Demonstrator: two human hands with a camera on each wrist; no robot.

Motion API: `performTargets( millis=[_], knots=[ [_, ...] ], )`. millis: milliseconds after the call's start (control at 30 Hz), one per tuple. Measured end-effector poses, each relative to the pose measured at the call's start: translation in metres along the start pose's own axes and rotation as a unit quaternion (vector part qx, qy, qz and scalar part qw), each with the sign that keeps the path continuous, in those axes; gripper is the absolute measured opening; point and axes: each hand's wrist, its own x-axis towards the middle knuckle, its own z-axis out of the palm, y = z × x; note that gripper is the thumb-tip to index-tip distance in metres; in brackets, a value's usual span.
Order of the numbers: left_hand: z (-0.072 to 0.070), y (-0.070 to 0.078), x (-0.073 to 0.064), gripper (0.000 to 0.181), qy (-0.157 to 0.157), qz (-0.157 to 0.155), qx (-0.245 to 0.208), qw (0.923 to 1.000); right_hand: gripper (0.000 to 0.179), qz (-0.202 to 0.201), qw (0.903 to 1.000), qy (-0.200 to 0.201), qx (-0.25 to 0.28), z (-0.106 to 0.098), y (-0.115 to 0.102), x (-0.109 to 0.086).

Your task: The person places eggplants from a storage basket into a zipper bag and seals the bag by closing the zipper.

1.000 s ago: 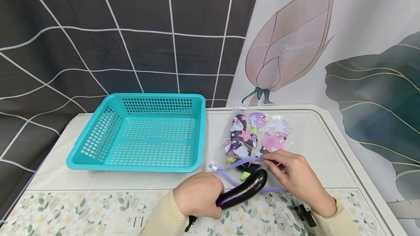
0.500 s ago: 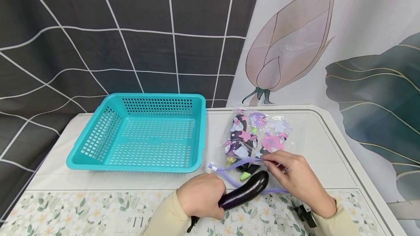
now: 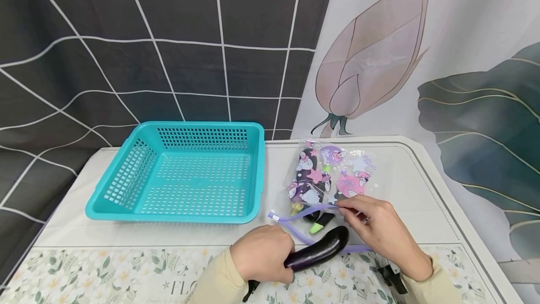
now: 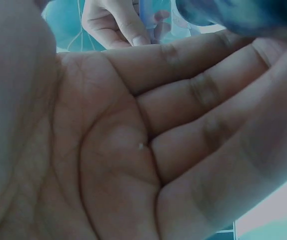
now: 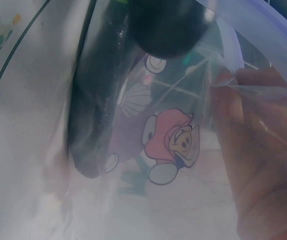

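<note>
While the table (image 3: pixel 417 201) is spreading out before you, the basket (image 3: pixel 175 216) is standing on its left part and the bag (image 3: pixel 381 168) is lying to the basket's right, mouth toward you. The eggplant (image 3: pixel 320 250) is slanting from your left hand (image 3: pixel 262 254), which is gripping it toward one end; the round free end is reaching over the bag's near edge, though you cannot tell whether it is dipping inside. Your right hand (image 3: pixel 381 229) is pinching the far edge, just beside that end. The slider (image 3: pixel 275 216) is sitting at the mouth's left corner.
</note>
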Motion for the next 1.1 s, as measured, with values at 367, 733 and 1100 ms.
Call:
performTargets(
  millis=[367,733,1100],
  knots=[
    [0.0029,0.0007,0.0022,0.027,0.007,0.008,0.011,0.9999,0.028,0.01,0.9999,-0.004,-0.006,0.0003,-0.0001,-0.0004],
    [0.0055,0.0024,0.0045,0.032,0.011,0.015,-0.001,0.9998,0.029,0.008,0.9999,-0.002,-0.007,0.0,-0.0008,0.0003],
    [0.0072,0.0033,0.0077,0.035,0.023,0.033,-0.003,0.9992,0.028,0.009,0.9999,-0.002,-0.006,-0.0001,-0.0003,-0.0001]
  ],
)
